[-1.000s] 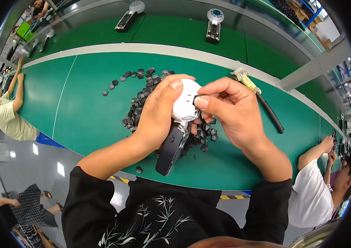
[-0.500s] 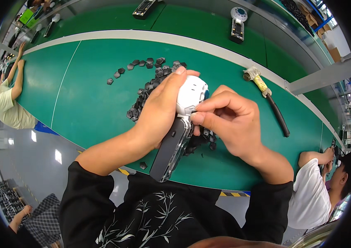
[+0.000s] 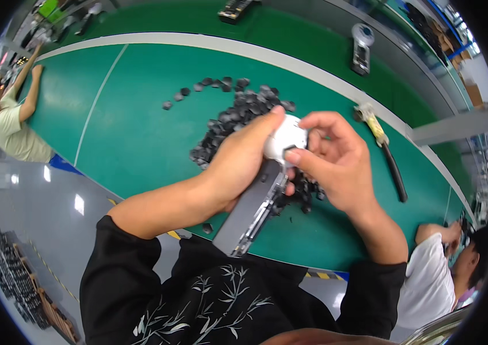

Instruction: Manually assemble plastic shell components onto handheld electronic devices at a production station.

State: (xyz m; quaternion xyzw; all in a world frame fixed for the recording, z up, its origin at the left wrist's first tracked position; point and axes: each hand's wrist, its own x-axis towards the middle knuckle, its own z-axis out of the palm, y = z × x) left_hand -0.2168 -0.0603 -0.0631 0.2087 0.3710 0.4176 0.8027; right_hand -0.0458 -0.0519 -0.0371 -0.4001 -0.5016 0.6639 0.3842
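Observation:
A handheld device with a round white head (image 3: 286,138) and a long dark grey handle (image 3: 248,198) is tilted in front of me, its clear side showing inner parts. My left hand (image 3: 244,152) is wrapped round it where head and handle meet. My right hand (image 3: 339,158) grips the head between thumb and index finger. Under the right thumb tip a small dark piece (image 3: 290,148) lies against the white head; its full shape is hidden. Behind and below the hands, a heap of small black five-sided caps (image 3: 244,109) covers part of the green table (image 3: 140,115).
A hammer (image 3: 390,164) with a yellow-wrapped neck and black handle lies at the right. Beyond the pale rail, similar devices (image 3: 362,49) rest on a green surface. One person (image 3: 16,129) works at the far left, another (image 3: 436,276) at the right.
The view has shifted, so the scene sits further right. My right index finger has lifted from its pinch near the thumb to the head's upper edge; the thumb stays on the head.

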